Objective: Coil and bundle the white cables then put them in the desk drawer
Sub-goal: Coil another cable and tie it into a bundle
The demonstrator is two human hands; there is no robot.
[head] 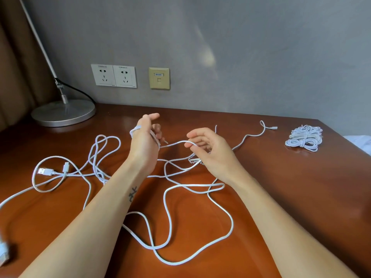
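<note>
A long white cable (166, 205) sprawls in loose loops over the brown desk (281, 187). My left hand (143, 144) is raised at the middle, with a few turns of this cable wound around its palm and thumb. My right hand (208, 149) pinches the same cable just to the right, a short stretch running between the two hands. A second white cable (60, 171) with a USB plug lies looped at the left. One coiled white bundle (304, 138) rests at the far right. No drawer is in view.
A silver lamp base (63, 113) stands at the back left, its arm rising up the wall. Two wall sockets (113, 76) and a beige network port (159, 78) sit above the desk. A white connector (4, 253) lies at the lower left edge.
</note>
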